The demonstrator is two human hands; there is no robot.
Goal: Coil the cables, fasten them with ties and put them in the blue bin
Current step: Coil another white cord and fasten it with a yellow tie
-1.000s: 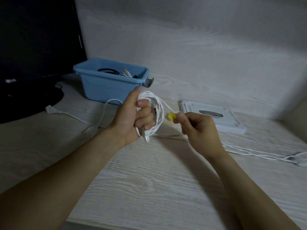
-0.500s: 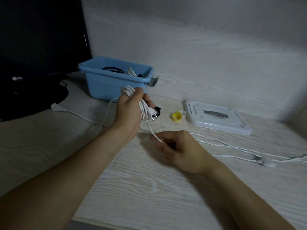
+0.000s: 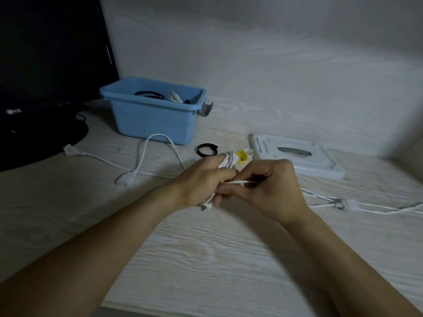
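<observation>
My left hand (image 3: pixel 201 179) grips a white cable coil (image 3: pixel 227 160) at the middle of the desk, loops showing above my fingers. My right hand (image 3: pixel 267 186) is pressed against it and pinches a white strand (image 3: pixel 238 182) of the same cable. A yellow tie (image 3: pixel 242 156) lies just behind the coil and a black tie ring (image 3: pixel 207 151) lies to its left. The blue bin (image 3: pixel 151 117) stands at the back left with coiled cables inside. A second white cable (image 3: pixel 158 139) with plug and connector lies left of my hands.
A white flat lid (image 3: pixel 297 159) lies at the back right. More white cable with connectors (image 3: pixel 343 203) trails to the right edge. A black monitor (image 3: pixel 45 53) on its stand fills the far left. The desk's front edge runs below my forearms.
My right hand has come up from the desk to meet the left and now pinches the strand. The left hand has lowered the coil. The yellow tie stays on the desk.
</observation>
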